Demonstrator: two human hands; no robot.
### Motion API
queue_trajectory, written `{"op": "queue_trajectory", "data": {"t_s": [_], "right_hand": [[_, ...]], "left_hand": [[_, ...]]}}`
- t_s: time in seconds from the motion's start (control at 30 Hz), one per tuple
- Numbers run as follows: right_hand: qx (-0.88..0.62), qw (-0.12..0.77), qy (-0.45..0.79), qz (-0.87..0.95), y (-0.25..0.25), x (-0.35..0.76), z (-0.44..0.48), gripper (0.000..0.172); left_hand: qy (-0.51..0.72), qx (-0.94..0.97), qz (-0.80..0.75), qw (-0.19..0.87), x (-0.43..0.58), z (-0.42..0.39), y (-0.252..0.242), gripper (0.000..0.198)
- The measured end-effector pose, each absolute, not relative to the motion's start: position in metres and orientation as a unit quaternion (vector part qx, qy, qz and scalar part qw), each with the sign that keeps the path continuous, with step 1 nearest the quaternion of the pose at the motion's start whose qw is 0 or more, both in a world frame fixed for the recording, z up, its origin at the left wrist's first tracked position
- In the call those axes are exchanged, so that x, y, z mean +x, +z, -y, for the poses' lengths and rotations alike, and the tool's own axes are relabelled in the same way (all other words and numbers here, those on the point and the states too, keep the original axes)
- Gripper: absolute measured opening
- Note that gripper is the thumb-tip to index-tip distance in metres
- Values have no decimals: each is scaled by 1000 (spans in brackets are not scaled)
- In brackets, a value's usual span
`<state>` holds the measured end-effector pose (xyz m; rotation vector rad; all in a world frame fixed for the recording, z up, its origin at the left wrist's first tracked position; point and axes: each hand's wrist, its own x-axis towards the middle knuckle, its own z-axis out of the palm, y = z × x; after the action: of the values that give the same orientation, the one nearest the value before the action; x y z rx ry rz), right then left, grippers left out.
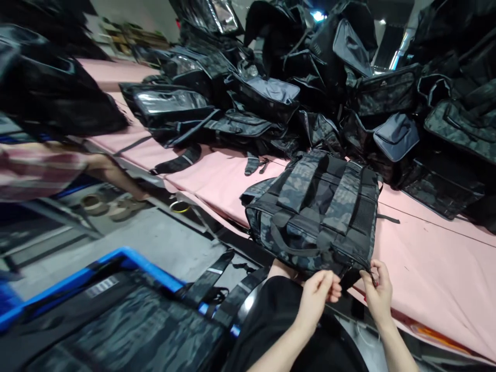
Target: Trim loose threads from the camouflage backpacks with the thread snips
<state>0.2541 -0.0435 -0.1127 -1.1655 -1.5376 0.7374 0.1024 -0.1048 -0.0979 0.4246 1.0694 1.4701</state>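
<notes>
Reaching forward from the bottom edge of the view, both forearms angle up toward the near rim of a camouflage backpack (313,212) that lies flat on the pink worktop (426,268), its strap side facing up and its top handle toward the person. The left hand (318,295) is curled, fingers folded in against the thumb, pinching the bag's dark lower edge beside a short black strap end (349,279). The right hand (377,290) sits just beside it, wrist bent inward, thumb and fingertips closed on the same edge at the other side of that strap end. The two hands are close together but not touching each other.

Beyond the backpack, a heap of similar dark bags (294,88) covers the far part of the worktop. At lower left, a blue crate (127,256) holds more camouflage fabric. At far left another person's arm in a striped sleeve (34,173) stretches out, blurred.
</notes>
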Motion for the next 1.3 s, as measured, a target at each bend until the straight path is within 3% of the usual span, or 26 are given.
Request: {"op": "queue_trajectory", "data": {"t_s": [0.13, 0.3, 0.43, 0.5, 0.6, 0.8, 0.97, 1.03, 1.1, 1.2, 1.3], "right_hand": [[-486, 515, 306, 636, -117, 259, 40, 19], [-527, 540, 250, 607, -123, 267, 26, 24], [-543, 561, 246, 574, -123, 276, 18, 26], [-532, 564, 263, 574, -122, 280, 17, 27], [-524, 548, 273, 592, -119, 285, 20, 27], [-505, 577, 151, 624, -97, 270, 38, 27], [-425, 564, 133, 696, -60, 237, 38, 35], [-442, 563, 119, 688, -50, 228, 28, 25], [-475, 555, 148, 667, -43, 224, 16, 22], [-495, 547, 246, 629, -36, 225, 3, 34], [-486, 548, 311, 605, -31, 227, -2, 36]], "left_hand": [[674, 67, -487, 552, 78, 103, -130, 32], [711, 97, -487, 499, 65, 131, -104, 32], [658, 457, -576, 162, 49, 150, -49, 16], [572, 617, -540, 19, 26, 139, -21, 27], [512, 621, -585, -102, -19, 98, 5, 44], [493, 622, -599, 103, -75, 29, -9, 52], [515, 602, -589, 156, -79, 26, -20, 55], [527, 583, -591, 181, -80, 28, -19, 55], [537, 567, -591, 201, -81, 29, -18, 56], [545, 555, -590, 217, -81, 30, -17, 57], [559, 538, -598, 200, -77, 31, -17, 53]]}}
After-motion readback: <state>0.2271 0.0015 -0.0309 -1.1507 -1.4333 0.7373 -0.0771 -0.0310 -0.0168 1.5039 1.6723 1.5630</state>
